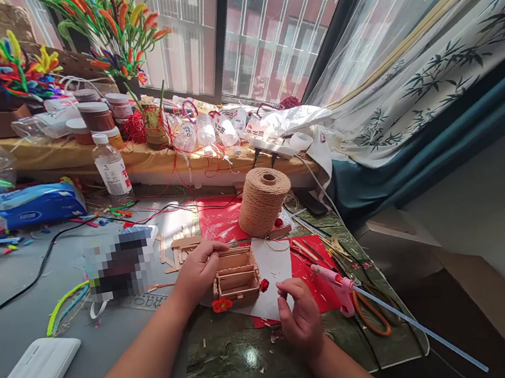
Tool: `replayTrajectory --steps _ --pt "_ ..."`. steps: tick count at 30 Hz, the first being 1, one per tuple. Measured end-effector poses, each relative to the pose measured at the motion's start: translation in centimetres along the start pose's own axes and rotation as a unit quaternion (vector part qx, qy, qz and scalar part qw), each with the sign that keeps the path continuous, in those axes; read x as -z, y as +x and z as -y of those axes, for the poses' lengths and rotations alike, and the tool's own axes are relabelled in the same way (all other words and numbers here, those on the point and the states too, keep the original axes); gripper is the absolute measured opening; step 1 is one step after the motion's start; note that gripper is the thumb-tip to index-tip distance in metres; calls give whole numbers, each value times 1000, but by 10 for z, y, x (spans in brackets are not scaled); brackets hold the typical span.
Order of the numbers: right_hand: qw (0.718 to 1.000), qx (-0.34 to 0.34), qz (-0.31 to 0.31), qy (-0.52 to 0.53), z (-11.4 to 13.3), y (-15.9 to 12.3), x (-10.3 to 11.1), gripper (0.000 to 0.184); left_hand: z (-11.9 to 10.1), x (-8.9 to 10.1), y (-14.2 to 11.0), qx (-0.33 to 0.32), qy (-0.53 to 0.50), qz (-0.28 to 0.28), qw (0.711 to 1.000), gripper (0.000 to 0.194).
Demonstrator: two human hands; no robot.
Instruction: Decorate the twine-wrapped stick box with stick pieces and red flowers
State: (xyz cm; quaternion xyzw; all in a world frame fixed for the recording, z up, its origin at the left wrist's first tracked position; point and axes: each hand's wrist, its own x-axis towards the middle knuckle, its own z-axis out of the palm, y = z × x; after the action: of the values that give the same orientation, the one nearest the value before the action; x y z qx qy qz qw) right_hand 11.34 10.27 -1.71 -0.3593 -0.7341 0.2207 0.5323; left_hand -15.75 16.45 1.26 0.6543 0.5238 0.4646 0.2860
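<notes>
My left hand (199, 268) rests on the top left edge of a small box made of wooden craft sticks (237, 277), with its fingers curled over the rim. A red flower-like piece (222, 304) sits at the box's front left corner and a small red bit (264, 285) at its right. My right hand (299, 315) is just to the right of the box, fingers pinched together over the white paper (270, 264); what it holds is too small to make out.
A spool of jute twine (263, 201) stands behind the box. A pink glue gun (339, 284) with a long glue stick lies to the right. Loose craft sticks (180, 249), a water bottle (112, 169), pipe cleaners (65, 303) and jars crowd the desk.
</notes>
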Motion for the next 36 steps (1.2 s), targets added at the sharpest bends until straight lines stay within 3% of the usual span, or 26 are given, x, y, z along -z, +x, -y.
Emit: replayTrajectory --steps 3,8,11,13,17,19,25,30,36 --pt "999 -46 -19 18 -3 -1 -3 35 1 0 0 5 6 10 1000 31" --pt "992 -101 63 48 -7 8 -9 57 -5 -1 2 21 11 -8 1000 33" --pt "992 -103 64 43 -5 14 -10 65 -18 9 -1 17 5 -33 999 39" --pt "992 -102 62 39 -4 15 -8 62 -28 21 -6 25 -8 -4 1000 45" --pt "991 -106 77 37 -5 14 -7 61 -40 32 -22 3 65 132 989 109" --pt "990 -109 80 41 -6 14 -7 64 -40 27 -27 -9 107 152 983 121" --pt "988 -115 65 74 -6 14 -1 64 -35 16 -18 16 103 140 985 110" --pt "989 -110 37 96 -4 12 4 54 -43 26 -1 112 -3 187 976 110" --pt "988 -92 27 123 -4 10 9 51 -46 35 12 144 -128 207 959 106"
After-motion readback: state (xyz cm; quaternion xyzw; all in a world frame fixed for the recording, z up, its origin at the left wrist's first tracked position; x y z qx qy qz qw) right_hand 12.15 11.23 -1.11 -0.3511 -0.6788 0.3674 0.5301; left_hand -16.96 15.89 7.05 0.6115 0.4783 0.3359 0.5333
